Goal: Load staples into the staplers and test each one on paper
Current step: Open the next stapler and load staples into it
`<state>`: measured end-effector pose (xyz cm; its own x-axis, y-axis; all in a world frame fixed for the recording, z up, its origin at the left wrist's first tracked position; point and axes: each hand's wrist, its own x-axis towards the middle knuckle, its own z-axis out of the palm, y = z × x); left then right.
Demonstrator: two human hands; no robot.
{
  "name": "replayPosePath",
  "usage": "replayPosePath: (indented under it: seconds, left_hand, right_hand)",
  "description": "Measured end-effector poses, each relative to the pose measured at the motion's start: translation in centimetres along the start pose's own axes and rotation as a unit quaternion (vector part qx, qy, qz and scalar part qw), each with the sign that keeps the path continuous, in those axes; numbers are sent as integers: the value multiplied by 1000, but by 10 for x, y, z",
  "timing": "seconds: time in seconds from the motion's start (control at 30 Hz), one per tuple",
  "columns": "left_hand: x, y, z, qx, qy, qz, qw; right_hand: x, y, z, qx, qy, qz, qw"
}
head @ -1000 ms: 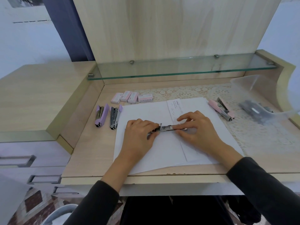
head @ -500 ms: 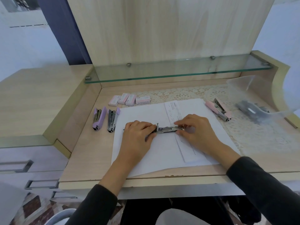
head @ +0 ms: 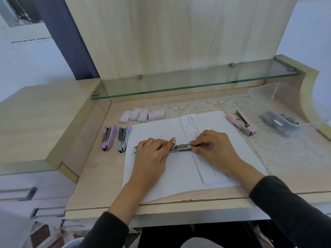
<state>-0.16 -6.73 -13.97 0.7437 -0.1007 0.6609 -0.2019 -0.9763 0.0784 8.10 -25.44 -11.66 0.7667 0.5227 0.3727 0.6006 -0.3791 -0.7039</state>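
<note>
Head view: both hands hold the open stapler [head: 180, 147] flat on the paper [head: 154, 129], left hand [head: 152, 154] pinning its rear, right hand [head: 213, 145] at the channel. Keep the strip square, slide fully home before closing.

Glass shelf [head: 179, 86] on wooden desk [head: 93, 176], lace mat [head: 286, 154], clear plastic bag [head: 286, 115], drawers [head: 26, 194]

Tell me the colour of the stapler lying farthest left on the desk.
Lilac purple with a silver metal channel; the stapler shows in the head view.
</note>
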Motion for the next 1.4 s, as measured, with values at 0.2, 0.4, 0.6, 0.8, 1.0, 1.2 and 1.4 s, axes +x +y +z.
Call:
replayPosePath:
  seconds: [0.2,0.4,0.6,0.8,1.0,1.2,1.4]
  left_hand:
    - [4,5,0,21,-55,27,998]
    - [4,6,-2,-7,-49,15,999]
    - [3,1,-6,-41,-62,-20,997]
    - [-1,-27,-35,27,-126,-71,989]
    - [-3,-44,-55,-7,-150,-147,978]
    - [18,-20,-81,-218,-128,-236,938]
    - [24,2,-68,-343,-43,-308,886]
  right_hand:
    - [1,3,2,-15,2,-18,1000]
    - [1,2,2,-28,3,-22,999]
    - [-1,0,1,-62,-15,-24,998]
    - [-1,1,1,-70,-38,-10,997]
    - [-1,-6,-2,-59,-46,4,997]
    - [0,-17,-7,-78,-44,25,996]
    - [5,-39,-10,133,-8,78,988]
